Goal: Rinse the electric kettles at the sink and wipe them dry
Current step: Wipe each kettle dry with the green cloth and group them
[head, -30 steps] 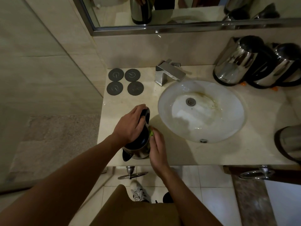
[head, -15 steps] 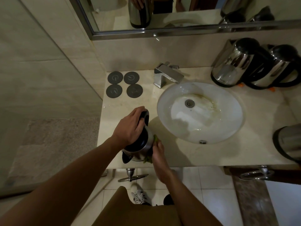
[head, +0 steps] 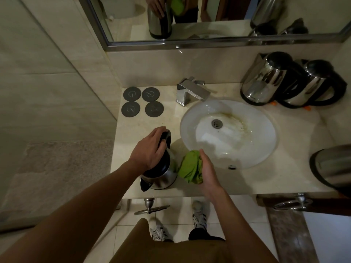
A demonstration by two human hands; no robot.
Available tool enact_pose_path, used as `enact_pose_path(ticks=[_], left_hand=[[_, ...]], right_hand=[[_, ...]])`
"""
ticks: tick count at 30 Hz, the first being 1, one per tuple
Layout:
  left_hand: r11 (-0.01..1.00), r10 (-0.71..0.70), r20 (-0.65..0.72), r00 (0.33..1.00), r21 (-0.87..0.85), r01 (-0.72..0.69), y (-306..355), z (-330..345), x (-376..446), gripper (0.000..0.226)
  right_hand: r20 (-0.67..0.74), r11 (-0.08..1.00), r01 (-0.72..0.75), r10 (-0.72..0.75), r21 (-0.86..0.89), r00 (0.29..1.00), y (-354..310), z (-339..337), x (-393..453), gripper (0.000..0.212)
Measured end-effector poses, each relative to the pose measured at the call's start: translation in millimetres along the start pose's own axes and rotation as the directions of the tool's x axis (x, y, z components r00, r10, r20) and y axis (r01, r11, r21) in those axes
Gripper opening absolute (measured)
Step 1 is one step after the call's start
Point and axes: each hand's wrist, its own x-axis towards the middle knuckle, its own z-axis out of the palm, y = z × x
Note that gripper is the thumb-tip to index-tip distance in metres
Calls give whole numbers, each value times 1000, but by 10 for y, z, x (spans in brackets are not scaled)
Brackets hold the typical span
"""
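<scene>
Head view: left hand (head: 150, 149) grips the kettle (head: 161, 173) handle; right hand (head: 206, 170) holds green cloth (head: 189, 168) just beside it.

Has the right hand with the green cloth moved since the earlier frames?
Yes. The right hand has pulled the green cloth off the kettle, toward the sink; a gap now shows between cloth and kettle.

Four round dark grey discs (head: 142, 104) lie two by two on the counter's (head: 284, 177) far left corner; a mirror (head: 209, 19) in a metal frame hangs on the wall above; below the counter edge I see my white sneakers (head: 198, 215) on pale floor tiles (head: 247, 215).
</scene>
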Motion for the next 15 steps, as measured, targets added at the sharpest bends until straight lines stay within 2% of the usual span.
enact_pose_path(ticks=[2,6,8,13,15], left_hand=[[1000,-1,-1,1000,5,1,3,3,0,44],[1000,16,-14,1000,-8,-16,6,6,-13,43],[1000,20,-16,1000,-6,-20,7,4,-12,42],[1000,3,-10,1000,-4,-3,19,6,-10,43],[1000,1,-12,1000,-4,-1,26,4,-8,43]], right_hand=[[30,999,15,-16,38,999,-66,-8,-33,76],[92,983,153,-162,99,983,-104,121,-117,34],[81,971,238,-236,-20,969,-70,260,-141,21],[86,865,403,-396,-300,914,74,495,-17,14],[75,836,405,-408,-371,910,87,516,86,16]])
